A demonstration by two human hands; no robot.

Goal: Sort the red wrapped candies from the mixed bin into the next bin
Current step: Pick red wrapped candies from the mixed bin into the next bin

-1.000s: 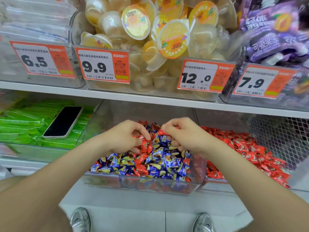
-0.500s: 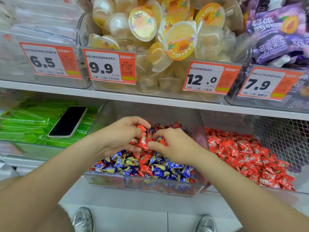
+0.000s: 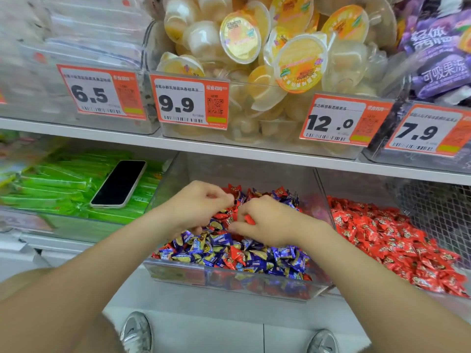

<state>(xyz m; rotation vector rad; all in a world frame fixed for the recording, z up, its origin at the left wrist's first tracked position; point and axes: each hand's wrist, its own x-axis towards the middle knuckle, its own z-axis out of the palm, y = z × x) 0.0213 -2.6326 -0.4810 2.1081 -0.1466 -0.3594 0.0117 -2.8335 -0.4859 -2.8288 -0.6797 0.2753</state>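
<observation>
Lighting bright and even, with soft shadows beneath the shelf edge [image 3: 254, 151]. Glare whitens the clear bins [image 3: 76, 34] at 10 o'clock; motion blur smears the green packets [image 3: 51, 184] at 9 o'clock and the purple pouches [image 3: 443, 59] at 2 o'clock. Wide-angle bowing at the borders.

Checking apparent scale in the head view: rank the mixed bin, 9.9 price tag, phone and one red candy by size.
1. mixed bin
2. 9.9 price tag
3. phone
4. red candy
Tag over phone is apparent only; their depths differ.
</observation>
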